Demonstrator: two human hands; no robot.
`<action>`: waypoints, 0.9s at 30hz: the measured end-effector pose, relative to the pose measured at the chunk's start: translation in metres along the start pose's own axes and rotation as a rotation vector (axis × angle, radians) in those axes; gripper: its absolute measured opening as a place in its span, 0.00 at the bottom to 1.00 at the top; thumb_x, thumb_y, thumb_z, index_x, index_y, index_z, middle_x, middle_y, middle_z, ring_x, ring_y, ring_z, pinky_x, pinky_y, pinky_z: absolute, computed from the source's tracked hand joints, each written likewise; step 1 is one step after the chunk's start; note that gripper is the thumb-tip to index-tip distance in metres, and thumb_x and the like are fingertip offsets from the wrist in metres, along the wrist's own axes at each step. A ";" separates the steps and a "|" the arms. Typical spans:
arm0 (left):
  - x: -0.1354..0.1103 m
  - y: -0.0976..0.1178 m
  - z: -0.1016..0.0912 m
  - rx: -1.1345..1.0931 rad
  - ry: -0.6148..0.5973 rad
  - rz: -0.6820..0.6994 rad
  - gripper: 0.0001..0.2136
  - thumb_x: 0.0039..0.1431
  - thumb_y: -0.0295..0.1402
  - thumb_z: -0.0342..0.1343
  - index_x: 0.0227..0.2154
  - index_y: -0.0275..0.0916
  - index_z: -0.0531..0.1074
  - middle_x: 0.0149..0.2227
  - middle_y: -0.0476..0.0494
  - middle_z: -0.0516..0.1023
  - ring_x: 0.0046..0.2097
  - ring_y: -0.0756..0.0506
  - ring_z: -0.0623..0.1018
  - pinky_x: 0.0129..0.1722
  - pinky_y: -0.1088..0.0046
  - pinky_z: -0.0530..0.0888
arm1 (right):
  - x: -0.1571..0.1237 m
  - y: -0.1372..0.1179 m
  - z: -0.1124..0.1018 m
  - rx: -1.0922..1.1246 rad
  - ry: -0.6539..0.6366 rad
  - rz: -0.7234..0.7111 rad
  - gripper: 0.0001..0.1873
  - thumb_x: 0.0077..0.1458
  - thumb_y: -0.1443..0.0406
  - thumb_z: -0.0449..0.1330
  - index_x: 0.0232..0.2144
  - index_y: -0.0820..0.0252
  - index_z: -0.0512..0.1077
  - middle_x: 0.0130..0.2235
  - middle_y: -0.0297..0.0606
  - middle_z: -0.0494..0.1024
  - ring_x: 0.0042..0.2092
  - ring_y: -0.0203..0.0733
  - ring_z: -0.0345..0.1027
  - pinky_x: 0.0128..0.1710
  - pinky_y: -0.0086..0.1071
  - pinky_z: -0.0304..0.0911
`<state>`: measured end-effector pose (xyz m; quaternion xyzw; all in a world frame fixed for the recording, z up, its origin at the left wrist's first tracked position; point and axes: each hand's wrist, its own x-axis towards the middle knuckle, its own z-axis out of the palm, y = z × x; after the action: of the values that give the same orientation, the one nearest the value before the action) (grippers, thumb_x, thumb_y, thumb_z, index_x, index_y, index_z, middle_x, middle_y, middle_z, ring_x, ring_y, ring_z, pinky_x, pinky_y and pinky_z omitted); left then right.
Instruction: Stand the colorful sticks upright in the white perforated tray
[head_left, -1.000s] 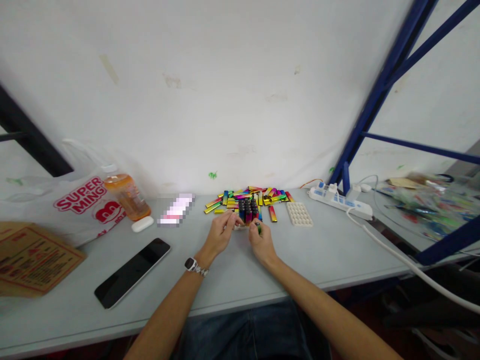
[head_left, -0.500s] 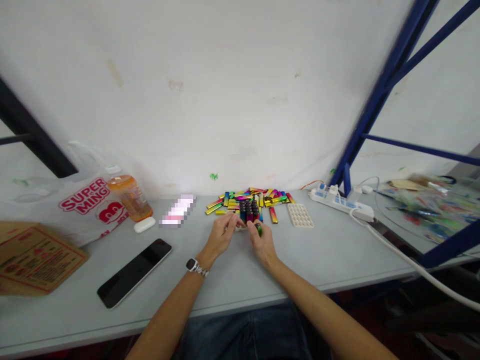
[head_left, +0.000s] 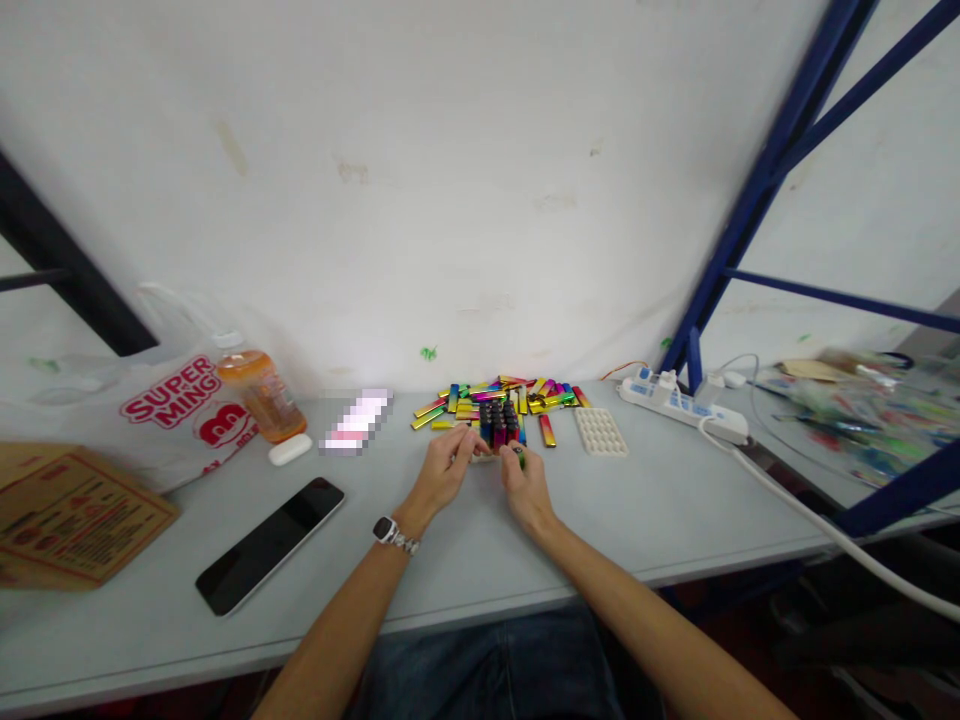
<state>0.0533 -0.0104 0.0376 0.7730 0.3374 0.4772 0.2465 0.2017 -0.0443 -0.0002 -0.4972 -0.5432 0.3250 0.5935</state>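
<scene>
In the head view, several upright pieces with black tops (head_left: 498, 412) stand packed together in a pale holder (head_left: 484, 458), their sides metallic and multicoloured. At the holder's front left is my left hand (head_left: 442, 468), fingers curled and pinched; what they grip is hidden. My right hand (head_left: 528, 488) is closed on a small shiny green stick (head_left: 520, 457) with a dark end, close to the holder's front right. Behind and around the holder lies a pile of shiny rainbow-coloured flat sticks (head_left: 555, 400). A single red-yellow stick (head_left: 547, 431) lies apart to the right.
A cream tray with round pockets (head_left: 601, 432) lies right of the pile, near a white power strip (head_left: 684, 408). To the left are a black phone (head_left: 270, 546), a white case (head_left: 290, 450), an orange drink bottle (head_left: 261, 390), a plastic bag (head_left: 172, 400) and a cardboard box (head_left: 82, 515).
The green stick in my right hand has turned, and less of it shows between the fingers. My left hand stays in place by the holder.
</scene>
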 end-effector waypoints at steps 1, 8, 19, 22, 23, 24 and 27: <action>0.000 0.000 0.000 -0.001 0.000 0.001 0.27 0.71 0.50 0.42 0.29 0.37 0.79 0.28 0.44 0.74 0.32 0.47 0.73 0.35 0.70 0.71 | 0.000 0.000 0.000 -0.003 0.000 -0.002 0.19 0.61 0.53 0.51 0.22 0.56 0.60 0.21 0.28 0.60 0.26 0.36 0.54 0.28 0.31 0.50; 0.001 -0.002 0.000 -0.020 0.010 -0.015 0.27 0.70 0.50 0.43 0.28 0.37 0.78 0.28 0.43 0.75 0.31 0.47 0.74 0.34 0.71 0.71 | 0.002 -0.001 0.001 0.014 0.007 -0.004 0.17 0.59 0.54 0.50 0.22 0.55 0.60 0.21 0.28 0.61 0.25 0.36 0.55 0.28 0.31 0.52; 0.001 0.000 0.002 0.041 -0.026 0.014 0.19 0.67 0.46 0.52 0.26 0.37 0.74 0.27 0.46 0.71 0.29 0.48 0.70 0.28 0.73 0.66 | 0.002 -0.005 0.000 -0.067 -0.033 0.003 0.22 0.61 0.49 0.53 0.23 0.57 0.62 0.22 0.29 0.63 0.28 0.37 0.56 0.29 0.31 0.51; -0.001 0.002 0.003 -0.015 -0.048 0.009 0.16 0.65 0.44 0.55 0.30 0.37 0.75 0.29 0.46 0.72 0.30 0.49 0.70 0.27 0.74 0.67 | 0.002 -0.004 0.000 -0.086 -0.048 -0.036 0.21 0.60 0.49 0.55 0.24 0.57 0.64 0.23 0.29 0.65 0.28 0.37 0.57 0.29 0.31 0.52; -0.001 0.002 0.003 -0.031 -0.057 0.006 0.15 0.64 0.44 0.56 0.31 0.37 0.76 0.30 0.45 0.72 0.30 0.49 0.70 0.27 0.74 0.67 | 0.001 -0.003 0.000 -0.087 -0.057 -0.053 0.20 0.59 0.50 0.56 0.25 0.58 0.65 0.24 0.30 0.67 0.29 0.37 0.58 0.29 0.31 0.53; -0.002 0.002 0.003 -0.046 -0.066 -0.001 0.14 0.63 0.43 0.57 0.32 0.37 0.76 0.30 0.45 0.73 0.30 0.49 0.70 0.27 0.74 0.67 | 0.001 -0.003 0.000 -0.090 -0.065 -0.069 0.18 0.59 0.51 0.57 0.26 0.58 0.66 0.25 0.31 0.68 0.29 0.38 0.59 0.30 0.31 0.54; -0.002 -0.001 0.006 -0.094 -0.095 -0.028 0.13 0.59 0.43 0.62 0.33 0.37 0.77 0.31 0.45 0.74 0.30 0.49 0.71 0.27 0.75 0.68 | 0.000 0.000 0.002 -0.102 -0.100 -0.097 0.10 0.57 0.58 0.57 0.30 0.59 0.68 0.28 0.34 0.73 0.31 0.40 0.64 0.31 0.31 0.57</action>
<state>0.0574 -0.0121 0.0336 0.7777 0.3133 0.4517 0.3051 0.1999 -0.0442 -0.0002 -0.4828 -0.6116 0.2922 0.5545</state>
